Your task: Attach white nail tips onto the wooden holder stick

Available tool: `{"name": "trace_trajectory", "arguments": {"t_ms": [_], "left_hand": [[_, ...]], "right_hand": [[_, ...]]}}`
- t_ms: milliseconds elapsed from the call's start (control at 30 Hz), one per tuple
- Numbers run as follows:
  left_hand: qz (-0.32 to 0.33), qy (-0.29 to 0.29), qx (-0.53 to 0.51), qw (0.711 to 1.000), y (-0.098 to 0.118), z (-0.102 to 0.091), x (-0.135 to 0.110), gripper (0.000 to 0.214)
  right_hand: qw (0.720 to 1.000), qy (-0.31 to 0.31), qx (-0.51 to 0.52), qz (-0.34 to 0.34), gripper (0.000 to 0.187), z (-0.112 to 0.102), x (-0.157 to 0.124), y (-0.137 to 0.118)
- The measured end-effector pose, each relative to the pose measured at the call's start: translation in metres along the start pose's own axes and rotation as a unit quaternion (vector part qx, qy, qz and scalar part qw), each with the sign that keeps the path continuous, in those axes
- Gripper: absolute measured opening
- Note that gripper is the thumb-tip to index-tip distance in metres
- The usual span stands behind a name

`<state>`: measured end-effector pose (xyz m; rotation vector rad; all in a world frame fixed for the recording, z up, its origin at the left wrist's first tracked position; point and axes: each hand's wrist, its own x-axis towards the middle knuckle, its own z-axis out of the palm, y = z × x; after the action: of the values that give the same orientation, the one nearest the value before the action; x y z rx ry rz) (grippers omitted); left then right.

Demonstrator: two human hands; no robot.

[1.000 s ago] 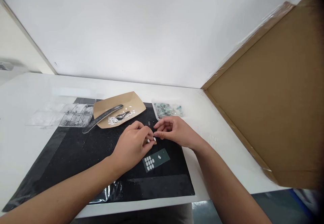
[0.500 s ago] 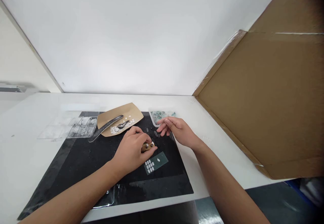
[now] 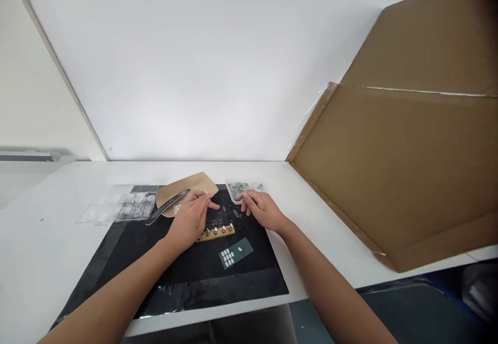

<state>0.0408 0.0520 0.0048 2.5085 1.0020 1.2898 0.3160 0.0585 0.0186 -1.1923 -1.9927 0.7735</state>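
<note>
My left hand (image 3: 190, 218) is open with its fingers stretched out over the near right part of a kraft paper tray (image 3: 202, 179). Close beside it on the black mat lies a wooden strip (image 3: 218, 234) with several metal pegs carrying small white pieces like nail tips; the hand covers its left end. My right hand (image 3: 261, 210) has its fingers curled in by a clear plastic tub (image 3: 233, 192) of greenish bits. Anything in those fingers is too small to make out. Nearer me lies a green card (image 3: 243, 249) with several white oval stickers.
A dark curved nail file (image 3: 165, 208) leans across the paper tray. Left of it stands a clear compartment box (image 3: 134, 210) of nail tips. A few dark slivers (image 3: 235, 213) lie on the black mat (image 3: 175, 276). A cardboard panel (image 3: 408, 178) stands at right.
My left hand has let go of the wooden strip and moved left and away from me to the paper tray. My right hand's fingers have curled in more. The camera view has shifted.
</note>
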Motion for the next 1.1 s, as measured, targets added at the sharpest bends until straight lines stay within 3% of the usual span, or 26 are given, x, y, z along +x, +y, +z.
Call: {"name": "trace_trajectory", "arguments": {"t_ms": [200,300,433,700,967,1100], "left_hand": [[-0.001,-0.008,-0.005,1.000,0.005,-0.002,-0.003,0.057],[0.006,0.024,-0.010,1.000,0.009,-0.007,-0.003,0.060],[0.062,0.061,-0.034,0.996,0.006,-0.012,0.000,0.079],[0.086,0.169,-0.038,0.981,-0.011,-0.019,0.001,0.072],[0.091,0.048,-0.006,0.995,-0.021,-0.045,0.003,0.068],[0.063,-0.033,0.036,0.997,-0.016,-0.049,0.003,0.040]], "right_hand": [[0.999,0.023,-0.022,-0.009,0.048,-0.002,0.001,0.009],[0.999,0.029,-0.029,-0.011,0.045,-0.002,0.003,0.014],[0.999,0.031,-0.038,-0.008,0.040,-0.002,0.003,0.014],[0.998,0.004,-0.053,-0.013,0.034,-0.007,0.001,0.005],[0.993,-0.095,-0.021,-0.064,0.031,0.007,-0.010,-0.015],[0.988,-0.144,-0.007,-0.049,0.042,0.010,-0.010,-0.013]]}}
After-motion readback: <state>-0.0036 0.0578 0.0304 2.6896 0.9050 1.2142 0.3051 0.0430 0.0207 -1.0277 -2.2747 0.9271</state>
